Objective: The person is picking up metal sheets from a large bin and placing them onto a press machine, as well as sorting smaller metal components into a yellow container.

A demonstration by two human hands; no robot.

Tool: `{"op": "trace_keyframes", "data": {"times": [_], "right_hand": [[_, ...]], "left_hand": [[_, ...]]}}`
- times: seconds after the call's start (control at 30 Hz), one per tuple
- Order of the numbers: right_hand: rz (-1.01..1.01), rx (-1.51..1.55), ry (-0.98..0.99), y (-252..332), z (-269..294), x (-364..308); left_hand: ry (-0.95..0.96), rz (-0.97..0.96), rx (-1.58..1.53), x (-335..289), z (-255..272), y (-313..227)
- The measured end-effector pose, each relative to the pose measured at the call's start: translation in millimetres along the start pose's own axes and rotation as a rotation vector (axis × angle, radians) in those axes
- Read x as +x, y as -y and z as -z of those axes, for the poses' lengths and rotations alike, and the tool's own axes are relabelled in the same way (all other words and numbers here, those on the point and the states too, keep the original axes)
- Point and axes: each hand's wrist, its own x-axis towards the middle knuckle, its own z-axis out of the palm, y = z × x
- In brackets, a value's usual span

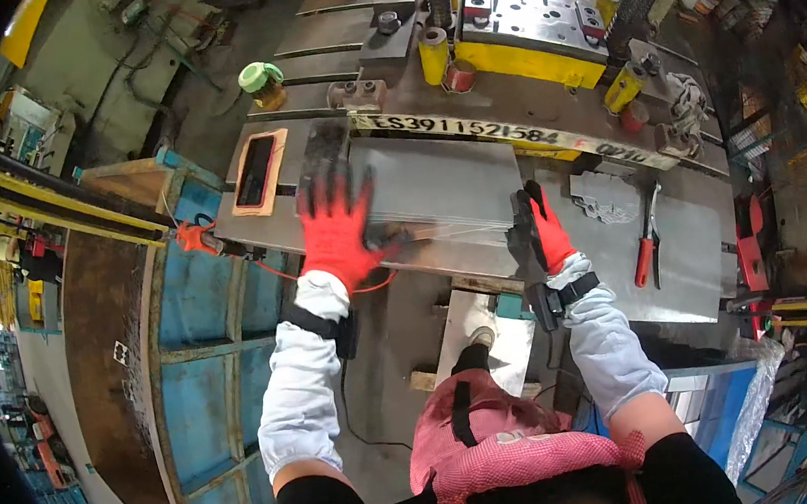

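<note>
A stack of thin grey metal sheets (449, 171) lies on the press table in front of me, its near edges slightly fanned out. My left hand (340, 229), in a red glove with dark fingertips, is at the left end of the stack with its fingers spread; its thumb is blurred by motion. At the stack's right end is my right hand (547, 229), gloved the same way. Its fingers are stretched out along the sheet edges, not wrapped round anything. A long marked metal bar (510, 133) runs just behind the sheets.
Right of my right hand lie a cut-out metal piece (606, 195) and red-handled pliers (647, 247). A phone (258, 172) and a green-lidded jar (264, 86) are at the left. Behind stands a yellow-based die block (527, 30) with posts. A blue frame (193, 298) flanks me.
</note>
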Motion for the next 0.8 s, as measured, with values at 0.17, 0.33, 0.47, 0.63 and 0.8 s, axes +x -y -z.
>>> {"op": "trace_keyframes", "data": {"times": [0.17,0.33,0.47,0.63,0.8], "right_hand": [[0.180,-0.493,-0.084,-32.2,-6.1,13.9],[0.146,-0.480,-0.138,-19.3,-49.2,-13.3],[0.088,-0.744,-0.054,-4.9,-27.8,-9.3],[0.199,-0.818,-0.099,15.1,-37.2,-45.9],[0.163,-0.745,-0.067,31.3,39.4,-151.4]], "left_hand": [[0.095,-0.123,0.030,-6.5,-30.3,9.7],[-0.022,-0.039,0.053,-3.0,-55.5,18.5],[0.070,-0.001,0.118,13.4,-52.3,7.7],[0.019,-0.043,-0.019,0.0,-59.6,18.9],[0.220,-0.009,0.423,-2.5,-22.5,-40.7]]}}
